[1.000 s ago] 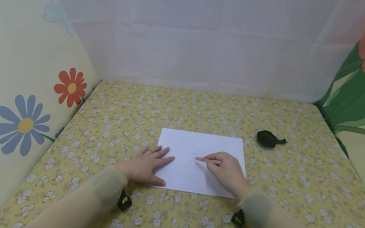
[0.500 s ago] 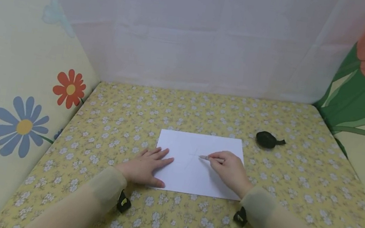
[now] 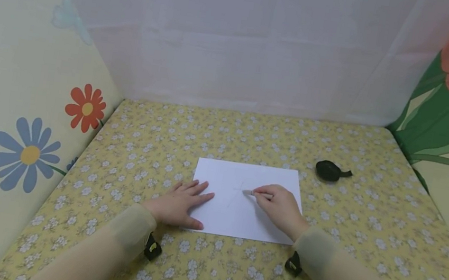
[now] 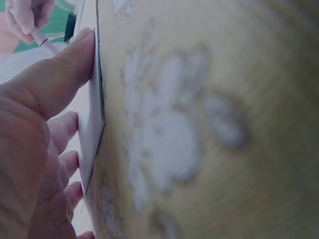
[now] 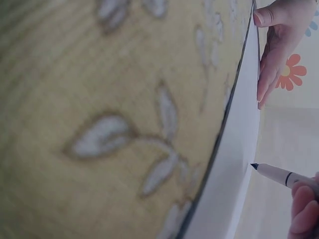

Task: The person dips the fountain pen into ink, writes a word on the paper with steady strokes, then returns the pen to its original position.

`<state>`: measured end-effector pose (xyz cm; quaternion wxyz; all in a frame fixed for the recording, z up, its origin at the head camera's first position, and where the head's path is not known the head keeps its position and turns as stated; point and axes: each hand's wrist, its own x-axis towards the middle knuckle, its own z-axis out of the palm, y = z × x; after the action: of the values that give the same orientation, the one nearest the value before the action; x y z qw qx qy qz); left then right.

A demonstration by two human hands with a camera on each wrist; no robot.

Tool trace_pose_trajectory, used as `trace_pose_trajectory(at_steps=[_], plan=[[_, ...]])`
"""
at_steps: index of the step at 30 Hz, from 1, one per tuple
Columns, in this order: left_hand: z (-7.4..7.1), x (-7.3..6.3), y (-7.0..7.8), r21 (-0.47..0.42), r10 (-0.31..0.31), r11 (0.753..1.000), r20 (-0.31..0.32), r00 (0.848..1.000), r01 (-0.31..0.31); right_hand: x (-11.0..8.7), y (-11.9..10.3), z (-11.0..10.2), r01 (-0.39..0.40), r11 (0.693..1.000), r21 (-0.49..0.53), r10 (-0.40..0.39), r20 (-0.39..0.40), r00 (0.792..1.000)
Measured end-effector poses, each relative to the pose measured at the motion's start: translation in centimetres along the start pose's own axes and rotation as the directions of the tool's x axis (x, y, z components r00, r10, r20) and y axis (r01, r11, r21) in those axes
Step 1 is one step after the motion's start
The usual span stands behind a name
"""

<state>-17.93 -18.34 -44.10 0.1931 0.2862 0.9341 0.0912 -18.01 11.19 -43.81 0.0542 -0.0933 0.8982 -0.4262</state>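
A white sheet of paper (image 3: 224,171) lies on the flowered cloth. My left hand (image 3: 181,203) rests on its left side with fingers spread, the thumb near the sheet's front edge. My right hand (image 3: 281,210) pinches a slim pale pen (image 3: 264,195) over the middle of the sheet, its point facing left. In the right wrist view the dark tip of the pen (image 5: 279,174) is at the paper's surface; whether it touches is hard to tell. Faint thin lines (image 3: 235,195), one slanting and one short and level, show just left of the tip.
A rounded black object (image 3: 328,171) with a short tail lies beyond the paper's right corner. Yellow flowered cloth (image 3: 225,135) covers the table. A white sheet hangs at the back (image 3: 236,55), with painted flower panels at both sides.
The pen tip has shifted slightly right and up across the paper with my right hand. A longer slanting line now shows on the sheet. My left hand has stayed in place.
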Motion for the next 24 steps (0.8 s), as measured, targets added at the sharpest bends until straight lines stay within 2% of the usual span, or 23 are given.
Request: trace_pose_trajectory(at_steps=[8, 17, 24], plan=[[0.2, 0.1, -0.2, 0.004, 0.002, 1.0, 0.004, 1.0, -0.002, 0.3, -0.1, 0.2, 0.006, 0.999, -0.032, -0.006, 0.016, 1.0], [0.3, 0.1, -0.3, 0.009, 0.009, 1.0, 0.006, 1.0, -0.009, 0.0, 0.1, -0.1, -0.032, 0.998, -0.058, 0.034, 0.045, 0.998], [0.1, 0.0, -0.1, 0.014, 0.005, 1.0, -0.002, 1.0, -0.005, -0.8, 0.3, -0.5, 0.015, 0.997, -0.079, -0.012, 0.044, 0.999]])
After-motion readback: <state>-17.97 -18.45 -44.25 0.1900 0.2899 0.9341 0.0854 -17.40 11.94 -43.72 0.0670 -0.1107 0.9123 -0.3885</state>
